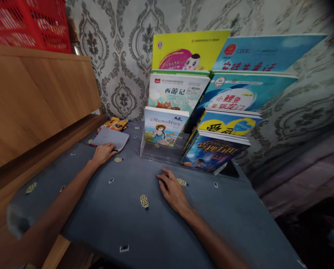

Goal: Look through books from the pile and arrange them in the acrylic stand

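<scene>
My left hand [104, 153] is at the near edge of a thin notebook [111, 137] with a plain greyish page, its fingers bent over that edge. A slim red and dark strip, perhaps a pen, shows on both sides of the hand; I cannot tell which it is. The notebook partly covers some orange booklets [117, 123]. My right hand [171, 190] rests on the blue-grey tablecloth [122, 209], fingers loosely curled and apart, with nothing in them. It lies in front of a clear stepped book stand [161, 154].
On the stand, picture books rise in two columns, with a blue book [212, 151] low at right and a yellow book [189, 48] at top. A dark flat object [230, 170] lies beside it. A wooden cabinet [40, 97] with a red basket [29, 26] stands at left.
</scene>
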The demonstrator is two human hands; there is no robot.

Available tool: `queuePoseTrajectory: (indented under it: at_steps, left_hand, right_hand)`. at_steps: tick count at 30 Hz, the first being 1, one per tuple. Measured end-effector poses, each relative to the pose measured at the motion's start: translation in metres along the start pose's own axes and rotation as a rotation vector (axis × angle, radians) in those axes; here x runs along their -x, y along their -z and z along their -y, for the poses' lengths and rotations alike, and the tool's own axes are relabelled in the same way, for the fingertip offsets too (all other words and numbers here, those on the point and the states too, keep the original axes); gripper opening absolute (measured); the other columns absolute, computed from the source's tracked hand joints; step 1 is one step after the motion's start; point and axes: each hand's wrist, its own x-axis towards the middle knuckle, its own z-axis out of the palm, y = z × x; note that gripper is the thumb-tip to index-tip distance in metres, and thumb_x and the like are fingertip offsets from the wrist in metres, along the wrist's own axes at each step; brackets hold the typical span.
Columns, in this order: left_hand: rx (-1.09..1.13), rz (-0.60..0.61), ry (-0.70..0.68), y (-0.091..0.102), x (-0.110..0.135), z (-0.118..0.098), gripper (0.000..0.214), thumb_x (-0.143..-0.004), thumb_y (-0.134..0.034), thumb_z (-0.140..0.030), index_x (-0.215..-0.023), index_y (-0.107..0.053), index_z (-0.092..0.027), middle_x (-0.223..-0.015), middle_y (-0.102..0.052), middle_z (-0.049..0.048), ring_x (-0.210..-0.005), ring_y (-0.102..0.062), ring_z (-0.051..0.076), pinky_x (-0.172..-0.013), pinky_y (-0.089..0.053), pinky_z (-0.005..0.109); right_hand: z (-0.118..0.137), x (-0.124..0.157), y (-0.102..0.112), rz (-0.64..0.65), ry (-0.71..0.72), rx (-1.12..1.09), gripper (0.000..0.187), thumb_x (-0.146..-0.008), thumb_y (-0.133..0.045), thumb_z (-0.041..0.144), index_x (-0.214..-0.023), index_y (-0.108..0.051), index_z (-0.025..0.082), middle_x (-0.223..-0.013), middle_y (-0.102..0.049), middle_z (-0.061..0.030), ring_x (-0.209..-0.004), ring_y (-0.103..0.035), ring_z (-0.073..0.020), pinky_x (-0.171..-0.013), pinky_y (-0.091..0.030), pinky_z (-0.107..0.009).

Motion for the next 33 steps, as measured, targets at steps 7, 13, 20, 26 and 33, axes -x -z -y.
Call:
queuePoseTrajectory:
  at_steps: [7, 13, 20, 26, 33]
  left_hand:
    - [0.124, 0.018, -0.160, -0.001, -0.006, 0.025, 0.040, -0.099, -0.045, -0.049, -0.119, -0.065, -0.022, -0.123, -0.067, 0.0074, -0.111, -0.062, 0.024, -0.091, -0.044, 0.031]
    - [0.030, 0.101, -0.270, 0.004, -0.008, 0.023, 0.036, -0.102, -0.040, -0.042, -0.115, -0.065, -0.020, -0.116, -0.066, 0.0104, -0.107, -0.062, 0.023, -0.091, -0.045, 0.031]
    - [-0.165, 0.119, -0.303, 0.010, -0.005, 0.015, 0.030, -0.102, -0.034, -0.018, -0.115, -0.060, -0.016, -0.110, -0.067, 0.0120, -0.097, -0.064, 0.022, -0.083, -0.047, 0.032]
    - [-0.162, 0.057, -0.283, 0.012, -0.008, 0.010, 0.038, -0.103, -0.039, -0.047, -0.120, -0.059, -0.019, -0.113, -0.066, 0.0097, -0.096, -0.064, 0.022, -0.077, -0.046, 0.030]
    - [-0.224, 0.095, -0.301, 0.008, -0.011, 0.004, 0.033, -0.105, -0.035, -0.036, -0.111, -0.062, -0.017, -0.108, -0.066, 0.0111, -0.087, -0.064, 0.021, -0.075, -0.045, 0.030]
  right_hand:
    - [0.002, -0.001, 0.004, 0.046, -0.009, 0.009, 0.032, -0.094, -0.045, 0.020, -0.110, -0.072, 0.018, -0.130, -0.058, -0.0163, -0.112, -0.064, -0.0257, -0.099, -0.054, -0.047]
    - [0.000, -0.001, 0.003, 0.043, -0.020, 0.008, 0.032, -0.094, -0.045, 0.021, -0.111, -0.072, 0.020, -0.129, -0.059, -0.0146, -0.112, -0.064, -0.0243, -0.100, -0.053, -0.046]
    - [-0.002, -0.001, 0.001, 0.032, -0.015, 0.001, 0.031, -0.094, -0.047, 0.021, -0.110, -0.073, 0.019, -0.130, -0.059, -0.0146, -0.113, -0.064, -0.0236, -0.100, -0.053, -0.042]
    - [-0.001, -0.001, 0.003, 0.047, -0.018, 0.013, 0.031, -0.094, -0.046, 0.022, -0.111, -0.072, 0.020, -0.131, -0.059, -0.0141, -0.115, -0.063, -0.0238, -0.101, -0.053, -0.041]
    - [-0.001, -0.001, 0.003, 0.060, -0.023, 0.032, 0.031, -0.095, -0.046, 0.022, -0.112, -0.072, 0.018, -0.131, -0.059, -0.0153, -0.120, -0.062, -0.0253, -0.102, -0.052, -0.042]
